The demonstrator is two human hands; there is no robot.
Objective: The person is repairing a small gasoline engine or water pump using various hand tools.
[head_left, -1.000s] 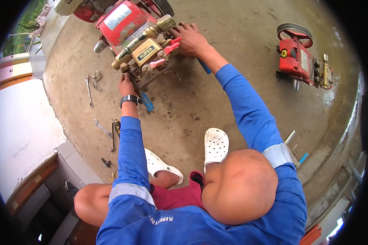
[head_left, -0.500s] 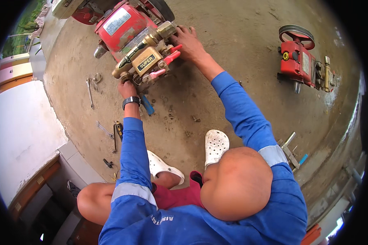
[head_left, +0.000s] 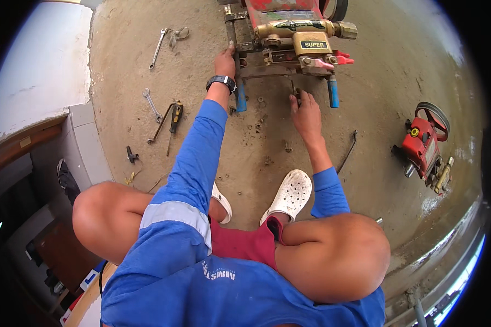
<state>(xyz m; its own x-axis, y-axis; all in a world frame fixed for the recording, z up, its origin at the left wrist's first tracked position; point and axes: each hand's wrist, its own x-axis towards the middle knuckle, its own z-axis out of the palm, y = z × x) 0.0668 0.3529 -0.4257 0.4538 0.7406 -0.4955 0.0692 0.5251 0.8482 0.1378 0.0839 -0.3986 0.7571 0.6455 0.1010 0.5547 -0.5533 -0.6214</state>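
A pump with a red body (head_left: 283, 5) and a brass head (head_left: 311, 39) sits on a rusty metal frame (head_left: 270, 71). Two blue-gripped handles stick out toward me, a left grip (head_left: 241, 98) and a right grip (head_left: 334, 92). Closed around the frame's left bar is my left hand (head_left: 224, 64), a watch on its wrist. Low over the floor, just short of the frame, my right hand (head_left: 307, 115) has its thumb and fingers drawn together. A thin dark piece shows at its fingertips, too small to name. Red levers (head_left: 342, 57) stand at the brass head's right.
Several loose bolts and nuts (head_left: 262, 119) lie on the floor between my feet and the frame. Spanners (head_left: 152, 104) and a yellow-black screwdriver (head_left: 176, 117) are at left. A bent dark tool (head_left: 348, 151) lies at right, and a second red pump (head_left: 423, 143) stands farther right.
My right hand has come away from the pump's right side and dropped toward me. My left hand has shifted from under the brass head's left end to the frame bar. The view has turned left.
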